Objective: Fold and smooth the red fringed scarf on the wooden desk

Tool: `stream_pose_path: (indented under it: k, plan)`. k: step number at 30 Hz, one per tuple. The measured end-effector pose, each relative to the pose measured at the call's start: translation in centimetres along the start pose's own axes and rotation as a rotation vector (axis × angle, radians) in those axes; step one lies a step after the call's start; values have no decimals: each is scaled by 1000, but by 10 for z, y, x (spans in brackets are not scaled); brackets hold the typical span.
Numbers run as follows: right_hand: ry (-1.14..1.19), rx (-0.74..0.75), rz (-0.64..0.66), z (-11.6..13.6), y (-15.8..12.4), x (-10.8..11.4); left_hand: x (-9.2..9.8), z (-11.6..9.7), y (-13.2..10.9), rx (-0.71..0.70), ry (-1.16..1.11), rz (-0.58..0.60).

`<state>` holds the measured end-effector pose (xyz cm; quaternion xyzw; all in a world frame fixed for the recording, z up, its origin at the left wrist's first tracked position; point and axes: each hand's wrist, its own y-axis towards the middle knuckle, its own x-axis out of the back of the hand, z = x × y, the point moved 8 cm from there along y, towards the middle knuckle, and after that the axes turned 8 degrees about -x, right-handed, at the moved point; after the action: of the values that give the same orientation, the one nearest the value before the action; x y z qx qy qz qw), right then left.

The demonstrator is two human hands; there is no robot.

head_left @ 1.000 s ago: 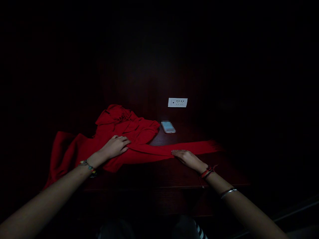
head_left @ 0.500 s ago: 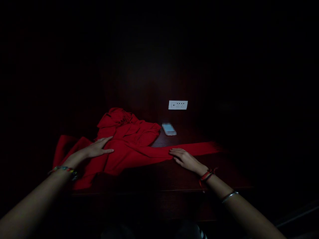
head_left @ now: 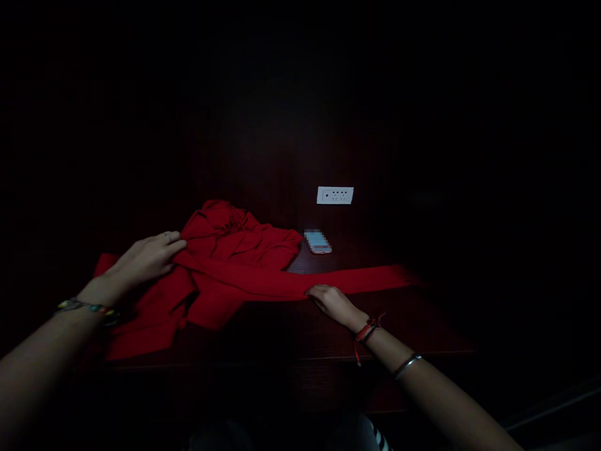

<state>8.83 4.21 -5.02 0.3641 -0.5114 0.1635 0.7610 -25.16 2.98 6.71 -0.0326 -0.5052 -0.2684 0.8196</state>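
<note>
A long red scarf (head_left: 270, 283) with a fringed end lies across the dark tabletop. Its right part is a flat narrow strip, while the left and back parts lie in a crumpled heap. My left hand (head_left: 153, 254) is closed on the cloth at the left, fingers pinching a raised fold. Near the middle of the strip, my right hand (head_left: 332, 300) grips its front edge, with the thumb hidden. A beaded bracelet is on my left wrist; a red cord and a silver bangle are on my right.
A phone (head_left: 318, 242) with a blurred screen lies behind the strip, beside the heap. A white socket panel (head_left: 335, 195) sits on the dark wall beyond. The table's front edge (head_left: 319, 359) runs close to me; my knees show below. Surroundings are very dark.
My left hand has moved left, going from spread on the cloth to pinching and pulling a fold taut. My right hand has shifted slightly left and closed on the edge.
</note>
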Motion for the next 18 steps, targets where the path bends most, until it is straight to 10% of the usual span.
stream_pose_path:
  k: [11, 18]
  plan:
    - [77, -18, -56, -10, -3, 7, 3, -143, 29, -334, -130, 42]
    - [-38, 28, -25, -5, -2, 8, -5, -150, 34, -324, -112, 16]
